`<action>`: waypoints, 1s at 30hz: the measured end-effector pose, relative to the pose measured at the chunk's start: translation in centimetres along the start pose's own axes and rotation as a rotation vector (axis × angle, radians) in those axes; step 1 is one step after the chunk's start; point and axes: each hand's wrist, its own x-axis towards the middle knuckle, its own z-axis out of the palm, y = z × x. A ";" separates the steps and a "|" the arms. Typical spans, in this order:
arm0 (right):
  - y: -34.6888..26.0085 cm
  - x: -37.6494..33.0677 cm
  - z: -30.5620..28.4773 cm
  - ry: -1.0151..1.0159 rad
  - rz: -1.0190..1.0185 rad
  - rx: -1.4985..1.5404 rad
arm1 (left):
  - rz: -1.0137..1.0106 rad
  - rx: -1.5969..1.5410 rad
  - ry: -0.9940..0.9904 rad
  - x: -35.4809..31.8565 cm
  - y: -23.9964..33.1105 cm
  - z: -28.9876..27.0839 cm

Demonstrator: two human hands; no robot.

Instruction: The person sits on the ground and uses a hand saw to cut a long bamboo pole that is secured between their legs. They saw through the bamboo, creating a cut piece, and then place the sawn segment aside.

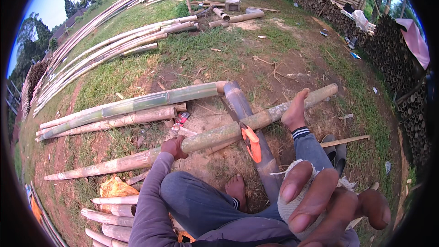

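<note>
My left hand [174, 147] is closed around a long bamboo pole [208, 139] that lies slantwise before me. An orange-handled saw [251, 142] rests against this pole, its dark blade reaching beyond it; whether the blade sits in a cut I cannot tell. Under the pole runs a thick dark bamboo log [270, 169]. My bare right foot [295, 112] presses on the pole's right part. Raised close to the camera, my right hand [324, 206] has its fingers bent and apart. White knitted cloth [292, 206], perhaps a worn glove, shows behind those fingers.
Bamboo poles, one greenish [151, 105], lie left of the log. Cut bamboo pieces [112, 219] lie at lower left by an orange sack [118, 187]. Sandals [337, 153] and a thin stick [347, 141] lie right. Bamboo stacks [388, 50] line the far right; people work far back.
</note>
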 end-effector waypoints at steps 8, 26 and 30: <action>-0.3 -0.1 0.4 0.053 0.093 -0.016 | -0.051 0.006 -0.032 -0.4 0.0 -0.3; 0.6 0.6 -10.6 -0.132 0.072 -0.559 | -0.025 -0.003 -0.039 0.3 0.3 -0.2; 2.2 -3.4 -21.7 -0.066 0.376 -1.513 | -0.037 0.001 -0.084 0.1 -0.2 -0.3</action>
